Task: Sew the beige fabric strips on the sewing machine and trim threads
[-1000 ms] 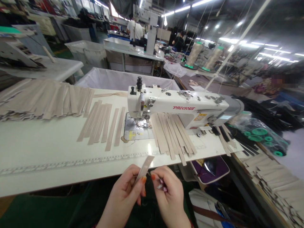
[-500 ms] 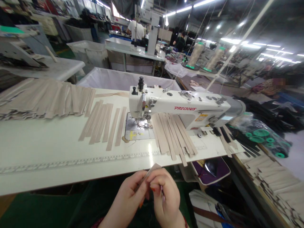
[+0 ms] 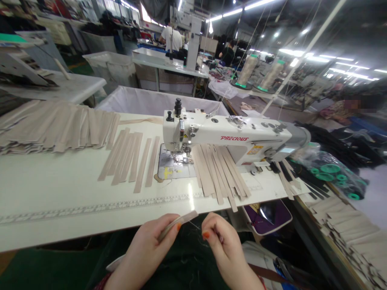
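Observation:
My left hand (image 3: 151,245), low in front of the table edge, pinches a beige fabric strip (image 3: 190,216) whose end points up to the right. To its right, my right hand (image 3: 222,241) is closed, fingertips pressed together; a thin thread runs between it and the strip. Something small and dark shows within its fingers, too hidden to name. Ahead stands a white sewing machine (image 3: 208,131). Beige strips (image 3: 222,173) lie under its arm, and more strips (image 3: 123,157) lie left of the metal needle plate (image 3: 171,163).
A large pile of beige strips (image 3: 60,125) covers the table's left rear. Behind the machine is a white-lined bin (image 3: 136,100). Thread cones (image 3: 248,70) stand behind right. A purple tray (image 3: 281,221) hangs below the table at right. A person in white (image 3: 171,38) is farther back.
My hands have moved apart, the left one to the left with the strip and the right one to the right. The thread between them now shows.

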The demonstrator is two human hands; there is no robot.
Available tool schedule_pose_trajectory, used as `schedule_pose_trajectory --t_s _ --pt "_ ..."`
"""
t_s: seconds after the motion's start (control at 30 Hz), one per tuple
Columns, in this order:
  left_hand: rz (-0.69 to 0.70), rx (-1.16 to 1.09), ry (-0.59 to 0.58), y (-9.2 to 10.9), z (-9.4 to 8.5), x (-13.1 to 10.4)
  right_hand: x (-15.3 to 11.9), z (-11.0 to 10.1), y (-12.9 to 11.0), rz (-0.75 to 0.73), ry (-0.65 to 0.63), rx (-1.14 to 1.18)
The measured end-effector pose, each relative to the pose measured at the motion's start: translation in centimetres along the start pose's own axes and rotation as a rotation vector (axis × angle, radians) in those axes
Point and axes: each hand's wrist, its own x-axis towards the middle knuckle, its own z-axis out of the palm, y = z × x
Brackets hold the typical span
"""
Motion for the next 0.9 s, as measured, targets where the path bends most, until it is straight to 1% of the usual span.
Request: schedule_pose_trajectory --t_s 0.07,0.13,0.2,0.27,0.37,0.43,0.5,0.8,0.87,0.9 --pt "-0.125 -0.183 -0.023 0.8 0.0 0.0 -0.1 0.0 -0.4 -0.023 0.107 0.069" --pt "-0.227 -0.342 -0.022 1.3 0.1 -0.1 -0.4 -0.2 -0.3 -0.027 0.194 0.055" --pt "-0.278 -0.442 -0.048 1.6 0.1 -0.2 -0.7 -0.4 0.1 -0.026 0.244 -0.06" --pt "-0.302 -0.488 -0.102 1.7 0.1 -0.3 -0.8 -0.5 0.7 -0.059 0.277 -0.236" --pt "-0.309 -0.536 -0.147 1.8 0.2 -0.4 -0.6 -0.2 1.2 -0.202 0.288 -0.481" --pt "-0.307 -0.561 -0.153 1.8 0.3 -0.4 -0.3 0.2 1.2 -0.307 0.273 -0.56" --pt "-0.304 -0.576 -0.162 1.7 0.4 -0.4 -0.1 0.6 1.0 -0.358 0.27 -0.582" --pt "-0.254 -0.592 -0.144 1.5 0.7 -0.4 0.4 1.2 0.3 -0.365 0.222 -0.521" --pt "-0.224 -0.591 -0.128 1.6 0.6 -0.3 0.3 1.2 0.4 -0.373 0.239 -0.505" --pt "-0.218 -0.593 -0.1 1.6 0.5 -0.3 0.2 1.2 0.4 -0.375 0.259 -0.49"
